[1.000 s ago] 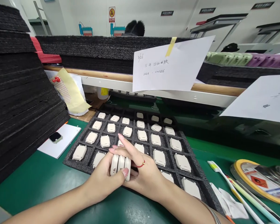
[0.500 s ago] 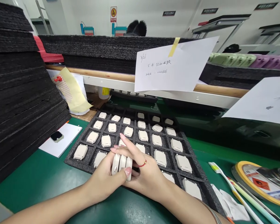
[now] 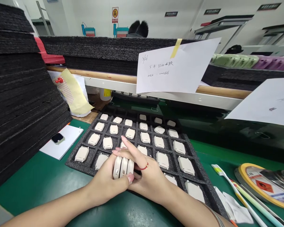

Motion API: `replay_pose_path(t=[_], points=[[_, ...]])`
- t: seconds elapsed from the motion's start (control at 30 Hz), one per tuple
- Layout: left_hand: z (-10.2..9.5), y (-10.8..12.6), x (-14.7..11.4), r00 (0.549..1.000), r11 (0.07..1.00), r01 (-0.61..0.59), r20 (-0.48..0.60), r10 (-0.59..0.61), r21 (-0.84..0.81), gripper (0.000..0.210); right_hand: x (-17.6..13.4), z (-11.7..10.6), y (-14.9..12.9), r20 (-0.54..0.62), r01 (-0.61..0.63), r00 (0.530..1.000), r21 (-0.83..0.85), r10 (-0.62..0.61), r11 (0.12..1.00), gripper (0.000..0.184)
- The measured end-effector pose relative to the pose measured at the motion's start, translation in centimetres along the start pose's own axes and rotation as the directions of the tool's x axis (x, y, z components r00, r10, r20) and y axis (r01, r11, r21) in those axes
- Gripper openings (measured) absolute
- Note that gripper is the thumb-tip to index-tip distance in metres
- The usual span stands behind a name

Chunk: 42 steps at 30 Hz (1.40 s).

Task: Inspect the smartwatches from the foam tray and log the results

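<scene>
Three cream watch cases point(image 3: 123, 167) are stacked side by side between my two hands, their edges facing me. My left hand point(image 3: 110, 181) is closed round them from the left, its thumb lying across the near lower side. From the right, my right hand point(image 3: 148, 178) wraps the same stack, with its index finger raised and stretched forward. Just beyond both hands lies a black foam tray point(image 3: 85, 165), divided into compartments. Many of these hold similar cream watch cases point(image 3: 159, 142), backs mostly facing up. The far sides of the held cases are hidden by my fingers.
A tall stack of black foam trays point(image 3: 26, 104) stands at left, near a watch point(image 3: 57, 138) on white paper point(image 3: 68, 138). Toothbrushes point(image 3: 239, 195) and a round tin with a yellow rim point(image 3: 251, 179) lie at right. A shelf point(image 3: 109, 83) with taped paper point(image 3: 175, 72) crosses above the tray.
The held watch cases have turned slightly in my hands, and my left thumb has shifted a little downward along them. The tray and surroundings stay put.
</scene>
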<state>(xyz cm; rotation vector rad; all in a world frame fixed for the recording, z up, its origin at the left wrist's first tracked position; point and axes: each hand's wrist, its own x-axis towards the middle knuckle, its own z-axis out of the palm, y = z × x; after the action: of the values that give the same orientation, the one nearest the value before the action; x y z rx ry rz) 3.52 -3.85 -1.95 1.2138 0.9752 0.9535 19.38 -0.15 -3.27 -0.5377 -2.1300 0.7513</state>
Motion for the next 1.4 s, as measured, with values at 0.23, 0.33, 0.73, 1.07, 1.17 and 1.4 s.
replay_pose_path(t=[0.23,0.33,0.73,1.07,1.17,1.4], points=[[-0.05,-0.27,-0.07,0.999,0.999,-0.026,-0.021,0.027,0.037,0.034,0.01,0.19,0.19,-0.015,0.017,1.000,-0.013,-0.017,1.000,0.100],[0.16,-0.21,-0.03,0.998,0.996,-0.023,-0.060,0.028,0.083,0.035,-0.10,0.38,0.22,-0.023,0.003,1.000,-0.021,-0.004,1.000,0.098],[0.38,0.03,-0.03,0.995,0.990,0.008,-0.104,0.007,0.140,0.033,-0.21,0.56,0.15,-0.037,0.001,0.999,-0.055,-0.003,0.999,0.097],[0.76,0.12,-0.05,0.987,0.986,-0.003,-0.159,0.029,0.164,0.027,-0.20,0.58,-0.09,-0.040,0.010,0.999,-0.089,-0.013,0.996,0.096],[0.73,0.19,-0.05,0.989,0.991,-0.002,-0.146,0.022,0.137,0.030,-0.21,0.54,-0.07,-0.032,0.011,0.999,-0.094,-0.014,0.995,0.095],[0.45,0.13,-0.24,0.990,0.991,-0.027,-0.131,0.045,0.130,0.029,-0.23,0.51,-0.06,-0.027,0.003,1.000,-0.085,-0.005,0.996,0.096]])
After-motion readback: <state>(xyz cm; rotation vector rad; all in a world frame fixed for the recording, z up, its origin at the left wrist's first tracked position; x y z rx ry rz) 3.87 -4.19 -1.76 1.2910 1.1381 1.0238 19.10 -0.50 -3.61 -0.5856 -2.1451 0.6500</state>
